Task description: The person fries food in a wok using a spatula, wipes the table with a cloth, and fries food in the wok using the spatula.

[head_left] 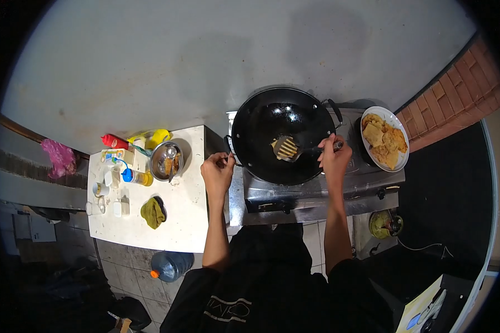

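Observation:
A black wok (272, 166) sits on the metal stove (328, 197), its inside shiny with oil. My left hand (217, 171) is closed on the loop handle at the wok's left side. My right hand (335, 157) grips the handle of a slotted spatula (290, 149), whose head is down in the wok. Under and beside the spatula head lies a small yellowish piece of food (281, 145), partly hidden by the slots. Right of the wok, a white plate (382, 166) carries several golden fried pieces (384, 143).
On the white table (133, 233) at left are a metal bowl (156, 164) with a spoon, a red bottle (114, 141), a blue-capped oil bottle (137, 176), small jars and a green cloth (152, 213). A water jug (173, 265) stands below. A brick ledge (450, 100) borders the right.

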